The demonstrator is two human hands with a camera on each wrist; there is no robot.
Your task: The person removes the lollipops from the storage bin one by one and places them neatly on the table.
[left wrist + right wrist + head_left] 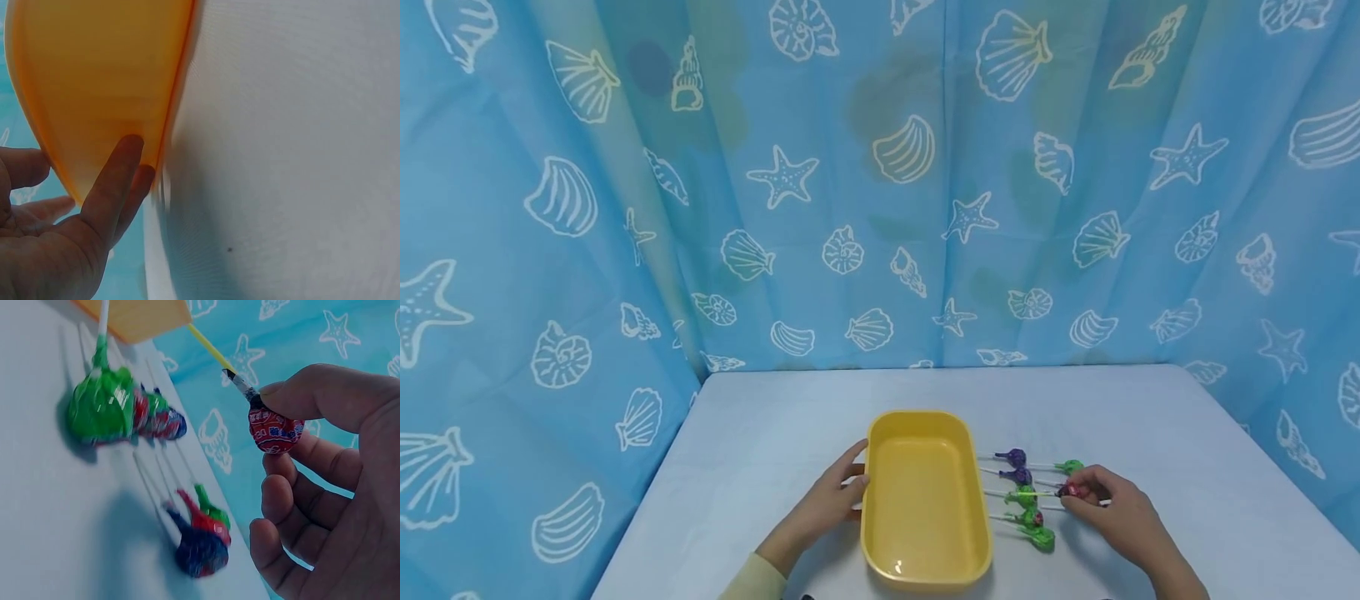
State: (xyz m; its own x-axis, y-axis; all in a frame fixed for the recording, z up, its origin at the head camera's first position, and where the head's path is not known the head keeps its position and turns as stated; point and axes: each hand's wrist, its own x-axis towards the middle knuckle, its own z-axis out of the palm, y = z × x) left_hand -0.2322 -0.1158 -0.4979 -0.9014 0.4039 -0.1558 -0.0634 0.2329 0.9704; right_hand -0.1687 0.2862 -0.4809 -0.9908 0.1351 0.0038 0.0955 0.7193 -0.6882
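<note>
A deep yellow plastic box (927, 500) stands on the white table with nothing inside it. Against its left side rests my left hand (826, 502); in the left wrist view its fingers (115, 181) lie fairly straight along the outer wall. My right hand (1116, 510) pinches a red-wrapped lollipop (275, 430) by its candy end, between thumb and fingers, above the table. The lollipop's yellow stick (209, 347) points toward the box. Below and left of that hand lie several other lollipops, among them a purple one (1016, 457) and a green one (1041, 538).
The loose lollipops lie in two rough columns to the right of the box, most sticks pointing left toward it. A blue curtain (842, 325) with white shell and starfish prints hangs behind and beside the white table (760, 417).
</note>
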